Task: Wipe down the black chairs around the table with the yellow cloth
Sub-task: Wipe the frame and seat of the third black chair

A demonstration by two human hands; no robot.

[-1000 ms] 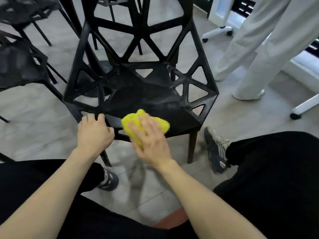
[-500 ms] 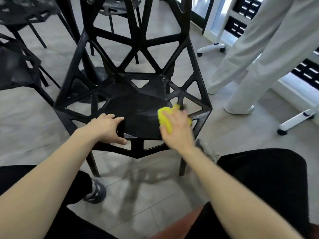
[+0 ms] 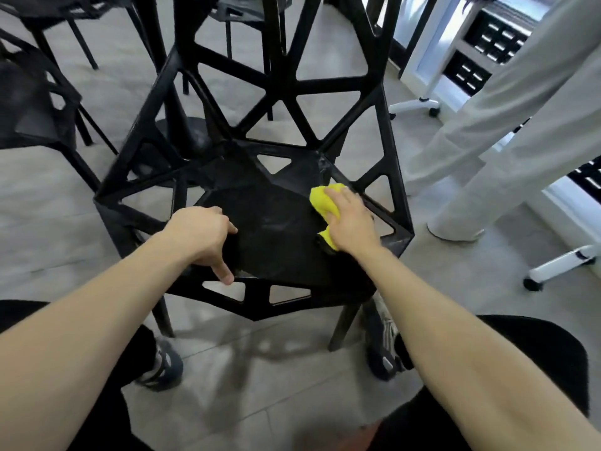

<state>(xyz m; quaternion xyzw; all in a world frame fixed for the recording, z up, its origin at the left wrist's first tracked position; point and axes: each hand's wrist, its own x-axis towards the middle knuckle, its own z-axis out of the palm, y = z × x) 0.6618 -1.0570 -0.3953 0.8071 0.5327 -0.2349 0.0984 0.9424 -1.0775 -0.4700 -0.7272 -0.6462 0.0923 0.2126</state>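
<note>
Head view, looking down on a black chair (image 3: 273, 222) with an open triangular frame, standing on a grey tiled floor (image 3: 260, 385). The right hand (image 3: 353, 222) lies flat on a yellow cloth (image 3: 320, 203), pressing it against the right side of the seat, while the left hand (image 3: 201, 236) rests on the seat's front left edge with its thumb pointing down. More black chairs (image 3: 32, 109) stand at left, and a person's legs in pale trousers (image 3: 487, 141) stand at right beside a white wheeled base (image 3: 559, 265).
</note>
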